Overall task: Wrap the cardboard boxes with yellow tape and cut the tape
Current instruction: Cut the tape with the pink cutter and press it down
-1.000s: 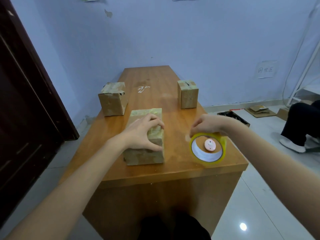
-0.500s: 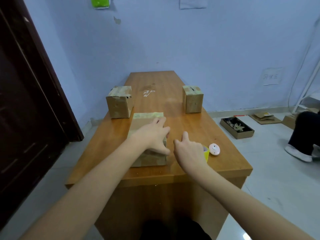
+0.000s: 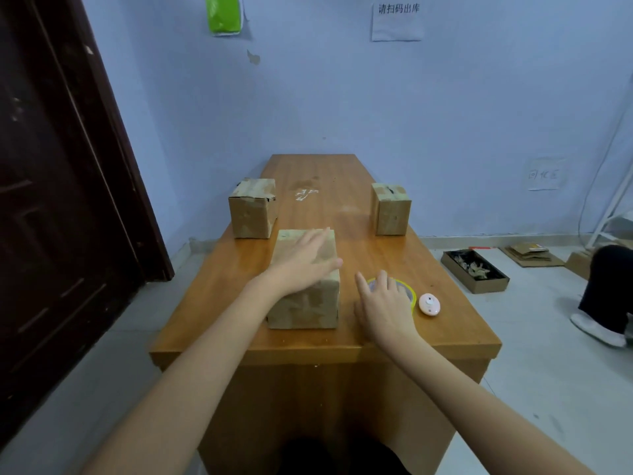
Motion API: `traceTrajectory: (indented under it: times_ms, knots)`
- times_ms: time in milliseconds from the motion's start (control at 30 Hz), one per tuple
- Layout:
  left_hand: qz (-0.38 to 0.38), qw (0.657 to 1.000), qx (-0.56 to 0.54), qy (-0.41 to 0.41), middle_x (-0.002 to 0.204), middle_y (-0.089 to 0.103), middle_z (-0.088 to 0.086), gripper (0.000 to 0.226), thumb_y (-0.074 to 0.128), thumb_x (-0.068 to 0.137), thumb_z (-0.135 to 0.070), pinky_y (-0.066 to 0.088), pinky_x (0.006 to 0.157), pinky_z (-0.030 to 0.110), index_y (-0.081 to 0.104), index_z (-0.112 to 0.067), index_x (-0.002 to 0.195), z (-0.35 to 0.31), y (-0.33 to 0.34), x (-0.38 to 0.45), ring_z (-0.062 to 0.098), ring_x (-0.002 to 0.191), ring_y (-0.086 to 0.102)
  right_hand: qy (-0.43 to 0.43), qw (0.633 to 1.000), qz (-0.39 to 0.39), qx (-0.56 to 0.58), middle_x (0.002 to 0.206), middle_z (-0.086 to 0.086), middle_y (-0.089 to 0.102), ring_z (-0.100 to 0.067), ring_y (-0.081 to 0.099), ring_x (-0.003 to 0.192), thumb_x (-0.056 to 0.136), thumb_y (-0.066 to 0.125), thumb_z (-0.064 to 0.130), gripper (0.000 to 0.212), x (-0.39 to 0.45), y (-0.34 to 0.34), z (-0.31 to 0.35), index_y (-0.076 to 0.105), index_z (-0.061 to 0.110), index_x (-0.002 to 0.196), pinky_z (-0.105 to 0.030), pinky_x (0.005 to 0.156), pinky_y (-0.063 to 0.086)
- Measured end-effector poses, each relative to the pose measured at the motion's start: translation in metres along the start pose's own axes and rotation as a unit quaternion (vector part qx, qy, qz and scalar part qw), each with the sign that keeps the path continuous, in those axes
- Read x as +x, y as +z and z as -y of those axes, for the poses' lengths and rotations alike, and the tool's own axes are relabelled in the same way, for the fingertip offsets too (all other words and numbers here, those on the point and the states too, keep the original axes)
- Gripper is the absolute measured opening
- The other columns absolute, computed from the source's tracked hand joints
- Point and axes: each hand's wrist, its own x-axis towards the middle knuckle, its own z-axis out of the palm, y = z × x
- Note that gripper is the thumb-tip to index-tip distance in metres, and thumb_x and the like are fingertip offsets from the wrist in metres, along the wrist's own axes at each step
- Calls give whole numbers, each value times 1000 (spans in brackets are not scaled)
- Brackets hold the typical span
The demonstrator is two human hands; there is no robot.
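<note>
A taped cardboard box [image 3: 305, 303] stands near the front of the wooden table [image 3: 239, 344]. My left hand [image 3: 305, 260] lies flat on its top with straight fingers. Just right of the box, the yellow tape roll [image 3: 409, 291] lies flat on the table, and my right hand [image 3: 383, 306] rests over its near side with spread fingers, hiding much of it. A small pink round cutter [image 3: 429, 304] sits right of the roll. Two more cardboard boxes stand farther back, one at the left [image 3: 252, 208] and one at the right [image 3: 391, 209].
A dark door [image 3: 61, 200] stands at the left. On the floor to the right are an open box of scraps [image 3: 474, 270], flat cardboard pieces [image 3: 531, 253] and a seated person's leg and shoe [image 3: 606, 303]. Blue wall behind the table.
My right hand has laid the tape roll flat on the table beside the box and now rests on it. My left hand's grip on the box has flattened. The view has tilted up.
</note>
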Motion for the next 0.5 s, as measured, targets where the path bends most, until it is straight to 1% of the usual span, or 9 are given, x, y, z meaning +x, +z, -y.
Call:
traceTrajectory:
  times_ms: [67, 133, 167, 200, 233, 267, 300, 367, 500]
  knots:
    - [-108, 993, -35, -24, 157, 15, -5, 63, 43, 97, -45, 19, 116, 42, 20, -22, 151, 14, -9, -6, 14, 144, 15, 7, 998, -5, 68, 142, -17, 41, -32, 48, 121, 98, 41, 31, 52, -3, -17, 3, 32, 11, 146, -38, 93, 42]
    - [-178, 975, -97, -91, 155, 22, 0, 57, 40, 99, -40, 23, 113, 40, 25, -18, 150, 31, -15, -12, 18, 141, 24, 7, 976, -8, 216, 150, -9, 34, -25, 39, 133, 100, 38, 31, 53, -3, -36, 9, 28, 13, 149, -34, 104, 36]
    - [-194, 963, -134, -131, 154, 24, 2, 56, 39, 100, -39, 23, 112, 40, 26, -16, 149, 40, -16, -14, 20, 140, 25, 11, 944, 20, 328, 153, -4, 32, -20, 34, 137, 101, 37, 31, 52, 0, -45, 14, 27, 15, 150, -32, 108, 31]
    - [-198, 951, -171, -166, 154, 25, 4, 56, 38, 100, -39, 22, 112, 40, 27, -15, 149, 46, -16, -17, 22, 140, 26, 21, 895, 58, 442, 155, 0, 28, -16, 28, 141, 102, 35, 31, 52, 2, -53, 20, 25, 17, 151, -30, 112, 25]
    - [-191, 940, -204, -195, 154, 27, 5, 57, 38, 100, -41, 22, 112, 40, 29, -14, 149, 53, -14, -20, 22, 140, 27, 35, 842, 94, 531, 157, 2, 24, -13, 21, 144, 103, 33, 33, 52, 4, -56, 25, 22, 19, 152, -30, 116, 19]
    - [-171, 934, -230, -211, 153, 31, 5, 57, 37, 99, -44, 22, 113, 40, 32, -13, 147, 57, -10, -24, 23, 139, 29, 45, 807, 118, 577, 158, 4, 21, -10, 16, 145, 103, 31, 34, 53, 6, -58, 30, 20, 19, 152, -30, 118, 13]
    - [-145, 934, -247, -216, 150, 35, 5, 57, 35, 99, -47, 23, 112, 40, 36, -14, 145, 59, -4, -28, 23, 138, 32, 50, 795, 132, 590, 159, 5, 18, -9, 12, 146, 104, 30, 35, 54, 8, -57, 35, 17, 18, 153, -30, 119, 10]
    - [-90, 931, -276, -220, 146, 42, 4, 57, 31, 98, -51, 27, 111, 39, 42, -16, 142, 57, 8, -37, 24, 134, 37, 48, 802, 131, 581, 159, 5, 15, -10, 11, 146, 104, 31, 35, 57, 7, -49, 42, 11, 16, 154, -30, 120, 9]
    - [-111, 907, -337, -226, 139, 50, 2, 54, 33, 96, -55, 37, 103, 35, 46, -24, 138, 48, 18, -40, 21, 125, 45, 67, 797, 115, 589, 158, 3, 20, -12, 21, 144, 103, 36, 34, 60, 7, -41, 43, 10, 17, 154, -33, 118, 21]
